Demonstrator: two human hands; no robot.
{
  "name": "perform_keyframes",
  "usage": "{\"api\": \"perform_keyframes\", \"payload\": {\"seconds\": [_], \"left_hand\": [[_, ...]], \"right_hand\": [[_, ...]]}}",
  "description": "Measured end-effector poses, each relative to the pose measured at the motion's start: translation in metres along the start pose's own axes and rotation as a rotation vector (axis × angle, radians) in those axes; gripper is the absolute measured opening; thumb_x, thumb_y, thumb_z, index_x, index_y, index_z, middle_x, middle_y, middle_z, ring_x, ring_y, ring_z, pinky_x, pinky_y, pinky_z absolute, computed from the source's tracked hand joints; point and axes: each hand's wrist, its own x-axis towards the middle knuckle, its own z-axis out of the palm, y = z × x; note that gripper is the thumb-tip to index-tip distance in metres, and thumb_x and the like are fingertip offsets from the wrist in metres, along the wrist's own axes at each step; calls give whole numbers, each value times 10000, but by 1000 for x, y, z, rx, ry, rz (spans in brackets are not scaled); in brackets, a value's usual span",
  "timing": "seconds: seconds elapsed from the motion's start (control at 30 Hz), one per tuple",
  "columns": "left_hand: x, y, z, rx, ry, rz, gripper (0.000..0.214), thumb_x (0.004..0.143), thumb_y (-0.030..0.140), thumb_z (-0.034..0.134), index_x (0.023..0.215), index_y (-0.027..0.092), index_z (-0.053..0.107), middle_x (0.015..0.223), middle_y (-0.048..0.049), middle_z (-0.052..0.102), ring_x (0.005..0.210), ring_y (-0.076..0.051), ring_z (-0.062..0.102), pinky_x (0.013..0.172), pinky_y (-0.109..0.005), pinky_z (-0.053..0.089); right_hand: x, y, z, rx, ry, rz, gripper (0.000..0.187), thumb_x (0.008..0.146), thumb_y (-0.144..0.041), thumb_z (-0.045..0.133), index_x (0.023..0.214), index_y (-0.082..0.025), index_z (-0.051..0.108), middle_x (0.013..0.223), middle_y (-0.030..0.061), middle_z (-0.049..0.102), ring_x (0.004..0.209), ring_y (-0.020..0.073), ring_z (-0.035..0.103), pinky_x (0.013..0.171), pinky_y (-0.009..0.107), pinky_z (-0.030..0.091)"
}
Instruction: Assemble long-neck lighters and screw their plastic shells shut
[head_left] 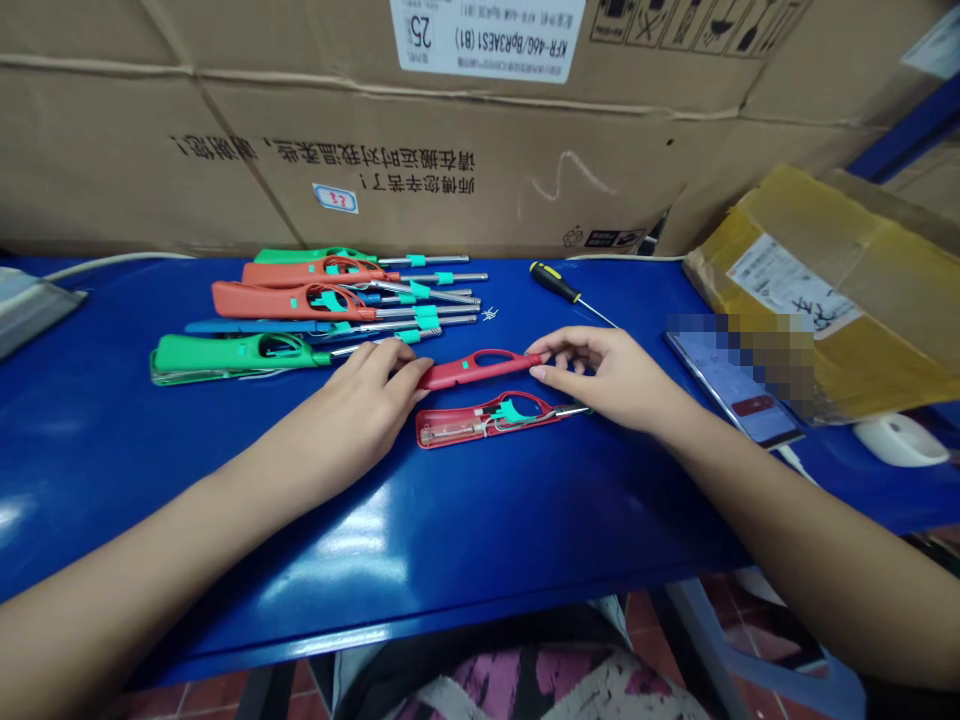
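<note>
A red lighter casing half (472, 371) is held between my two hands, just above the blue table. My left hand (375, 390) pinches its left end with thumb and fingers. At its narrow right end, my right hand (600, 370) grips the tip. Directly in front lies the other half, an open red lighter body (450, 433), with a clear fuel tank, wires, a teal trigger and a metal tube showing. Part of that tube passes under my right hand.
Several green, orange and blue long-nosed lighters (300, 300) lie at back left, near small screws (490, 313). Behind are a screwdriver (555, 282) and a large cardboard box (450, 220). A phone (720, 385), white mouse (900, 440) and yellow-taped carton (847, 260) sit at right.
</note>
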Motion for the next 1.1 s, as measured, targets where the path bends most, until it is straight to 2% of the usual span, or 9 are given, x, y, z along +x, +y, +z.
{"api": "perform_keyframes", "payload": {"seconds": [0.07,0.2,0.3,0.4,0.5,0.57,0.67,0.87,1.1], "left_hand": [[-1,-1,2,17,8,12,408,1062,241,373,1316,-3,578,1160,-201,579,1008,-304,568,894,-460,554],[-2,-5,6,43,-1,28,396,1069,265,354,1277,18,585,1178,-204,585,1019,-317,564,894,-494,549],[0,-6,4,7,15,22,398,1076,287,334,1268,35,574,1182,-202,600,1034,-317,577,894,-499,552],[3,-2,-6,-61,22,25,384,1072,303,360,1254,37,569,1157,-198,609,1047,-310,594,915,-488,553],[4,5,-20,-150,-11,31,340,1070,307,388,1267,92,562,1167,-164,606,1080,-284,596,961,-460,536],[4,8,-27,-203,-25,55,327,1070,320,405,1278,121,560,1171,-141,606,1083,-261,602,965,-429,533],[2,10,-32,-273,-40,105,319,1051,352,480,1245,126,594,1137,-118,625,1031,-230,625,916,-379,546],[-2,5,-29,-340,-92,174,313,1020,368,555,1236,156,635,1109,-102,652,1001,-225,635,868,-361,547],[-1,6,-25,-336,-122,181,321,1034,365,528,1260,165,639,1114,-97,656,995,-220,629,857,-358,552]], "right_hand": [[-2,-2,0,72,2,3,300,811,-361,735,1015,-141,750,731,12,630,644,131,528,586,287,416],[-4,-5,0,166,-22,-3,310,831,-353,728,1050,-134,726,922,75,724,795,167,627,730,321,508],[-5,-5,0,164,-14,-10,309,848,-355,718,1072,-142,711,962,87,734,821,181,648,741,331,525],[-6,-6,-3,38,59,-100,242,872,-337,705,1039,-161,704,942,72,716,787,174,641,699,321,519],[-9,-10,-11,-201,96,-276,146,893,-315,704,975,-194,694,973,59,695,823,176,638,747,327,516],[-10,-13,-18,-326,63,-368,125,903,-307,705,976,-208,684,988,58,690,860,185,638,792,337,510],[-12,-18,-28,-389,-2,-415,124,909,-320,709,956,-207,684,932,48,690,855,186,641,799,332,498],[-15,-17,-38,-391,-300,-393,107,910,-306,706,928,-201,714,931,40,703,833,164,649,744,294,497],[-17,-16,-36,-494,-379,-403,148,946,-285,630,940,-202,753,897,49,706,777,170,644,702,297,479]]}}
